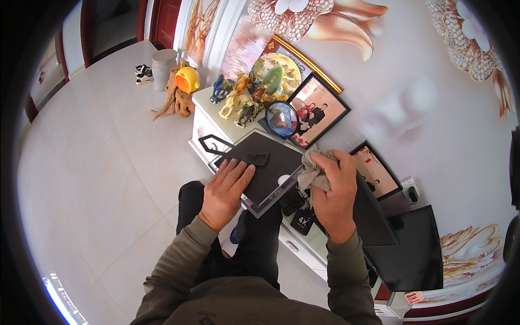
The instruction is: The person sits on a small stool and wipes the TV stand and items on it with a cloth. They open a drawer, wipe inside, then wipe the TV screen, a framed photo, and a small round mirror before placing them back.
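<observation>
A picture frame [271,172] lies face down before me, its dark back panel upward and its folding stand lying over the panel towards the left. My left hand [224,191] rests flat on the frame's lower left part, fingers spread beside the stand. In my right hand [336,191] is a crumpled grey-beige cloth [316,170], pressed at the frame's right edge. Directly behind the frame are a round mirror [282,119] and a standing framed photo [317,110] on the white cabinet [211,111].
Colourful horse figurines [239,99] crowd the cabinet top. A black 4K box [303,221] with cables sits near my right wrist. Further right are a television [414,248] and another framed photo [375,170]. A root-wood stand [178,97] is on the floor beyond the cabinet.
</observation>
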{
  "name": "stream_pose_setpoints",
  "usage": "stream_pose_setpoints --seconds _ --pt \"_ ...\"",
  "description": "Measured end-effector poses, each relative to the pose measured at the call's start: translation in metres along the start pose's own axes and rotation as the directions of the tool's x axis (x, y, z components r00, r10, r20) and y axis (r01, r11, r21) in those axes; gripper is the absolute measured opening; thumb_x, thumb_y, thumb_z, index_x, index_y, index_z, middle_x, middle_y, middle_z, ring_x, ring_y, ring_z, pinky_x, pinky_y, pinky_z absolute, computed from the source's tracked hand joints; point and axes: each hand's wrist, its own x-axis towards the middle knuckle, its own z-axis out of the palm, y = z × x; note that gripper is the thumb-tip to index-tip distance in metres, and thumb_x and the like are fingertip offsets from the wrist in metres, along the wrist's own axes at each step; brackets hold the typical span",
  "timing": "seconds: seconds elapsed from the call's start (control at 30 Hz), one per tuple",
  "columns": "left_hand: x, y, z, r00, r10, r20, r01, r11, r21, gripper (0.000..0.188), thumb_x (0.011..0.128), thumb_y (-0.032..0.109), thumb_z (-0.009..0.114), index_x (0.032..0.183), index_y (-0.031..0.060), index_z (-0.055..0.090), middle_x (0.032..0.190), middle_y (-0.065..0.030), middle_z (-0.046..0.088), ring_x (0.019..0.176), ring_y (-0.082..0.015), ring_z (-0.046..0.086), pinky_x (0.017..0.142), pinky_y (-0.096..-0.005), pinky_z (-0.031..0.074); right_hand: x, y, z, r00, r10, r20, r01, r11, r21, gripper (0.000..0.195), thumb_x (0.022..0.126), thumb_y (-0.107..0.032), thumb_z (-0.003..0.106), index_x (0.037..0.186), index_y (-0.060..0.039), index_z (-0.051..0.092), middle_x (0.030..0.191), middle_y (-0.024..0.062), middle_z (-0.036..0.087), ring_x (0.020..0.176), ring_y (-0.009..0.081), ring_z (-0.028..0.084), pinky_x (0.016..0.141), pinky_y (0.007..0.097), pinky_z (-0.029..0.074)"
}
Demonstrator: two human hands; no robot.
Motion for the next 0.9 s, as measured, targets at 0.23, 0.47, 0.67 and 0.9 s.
stream_pose_setpoints --seconds 0.23,0.47,0.67,0.9 --pt "0.003 -0.015 -0.009 0.972 0.213 0.105 -0.227 0.963 0.147 0.046 0.087 0.007 0.063 0.132 0.0024 0.068 0.129 -0.0174 0.068 0.123 -0.0400 0.065 0.114 -0.0572 0.048 -0.017 -0.058 -0.003 0.907 -0.146 0.396 0.040 0.964 0.264 0.049 0.066 0.002 0.076 0.114 -0.0087 0.074 0.108 0.0153 0.059 0.101 0.0358 0.061 0.087 0.0414 0.052" --pt "0.014 -0.016 -0.026 0.958 0.272 0.085 -0.284 0.934 0.216 0.042 0.083 0.006 0.067 0.124 0.0037 0.073 0.123 -0.0159 0.071 0.119 -0.0382 0.069 0.111 -0.0566 0.052 -0.004 0.014 -0.012 0.964 0.000 0.266 -0.001 1.000 0.004 0.042 0.071 0.004 0.072 0.111 -0.0085 0.069 0.108 0.0158 0.057 0.100 0.0384 0.059 0.084 0.0463 0.050" --pt "0.016 -0.015 -0.020 0.948 0.301 0.102 -0.316 0.929 0.191 0.040 0.085 0.008 0.066 0.124 0.0041 0.073 0.123 -0.0162 0.071 0.120 -0.0387 0.068 0.112 -0.0569 0.051 -0.021 -0.042 0.011 0.904 -0.215 0.369 0.130 0.962 0.242 0.045 0.073 0.001 0.072 0.117 -0.0074 0.068 0.110 0.0159 0.056 0.097 0.0374 0.058 0.083 0.0443 0.050" --pt "0.006 -0.013 -0.041 0.897 0.410 0.167 -0.432 0.893 0.128 0.042 0.080 0.011 0.070 0.121 0.0052 0.075 0.120 -0.0156 0.071 0.119 -0.0370 0.067 0.113 -0.0585 0.050 -0.018 -0.009 -0.005 0.863 -0.220 0.454 0.108 0.960 0.259 0.042 0.073 0.000 0.073 0.114 -0.0092 0.071 0.112 0.0145 0.058 0.100 0.0366 0.058 0.084 0.0428 0.051"
